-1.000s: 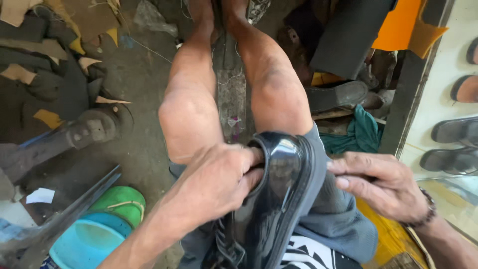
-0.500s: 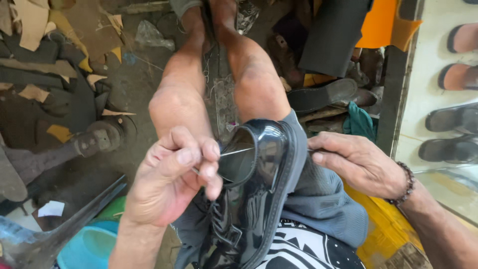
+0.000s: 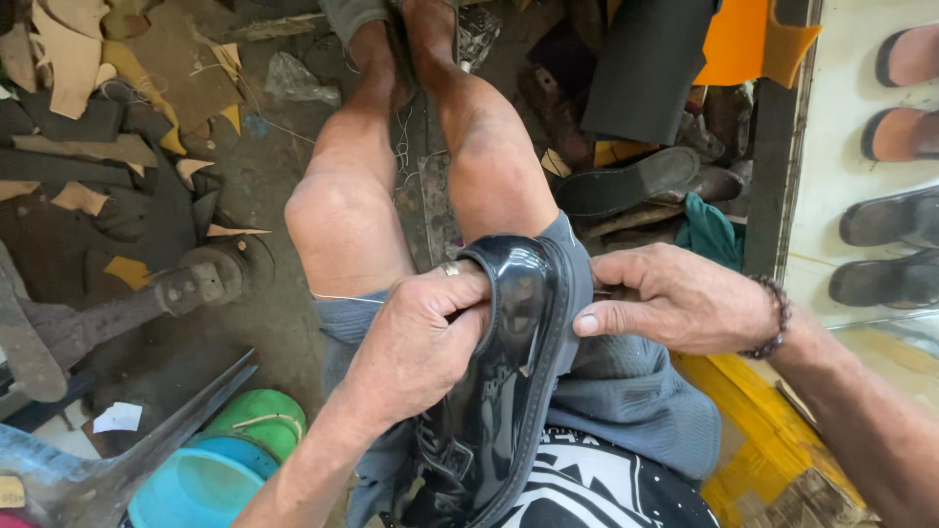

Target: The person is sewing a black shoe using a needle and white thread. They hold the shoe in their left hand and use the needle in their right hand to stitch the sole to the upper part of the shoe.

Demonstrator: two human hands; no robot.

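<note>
A glossy black leather shoe (image 3: 509,381) lies toe-up on my lap between my bare knees. My left hand (image 3: 421,337) is closed against the shoe's left side near the toe, fingers curled on the upper. A thin pale thread (image 3: 347,298) runs out leftward from that hand across my thigh. My right hand (image 3: 675,298) presses on the shoe's right edge along the sole, thumb flat against the welt. A beaded bracelet sits on the right wrist. Whether the left fingers pinch a needle is hidden.
A metal shoe anvil (image 3: 186,284) stands at the left on the dirt floor among scraps of leather (image 3: 68,59). Green and blue plastic bowls (image 3: 230,460) sit at lower left. Loose shoes and soles (image 3: 636,181) lie ahead; sandals (image 3: 890,225) rest on tiles at right.
My left hand, raised and pulling thread taut half a second ago, has come back down against the shoe's side. The right hand stays on the sole edge.
</note>
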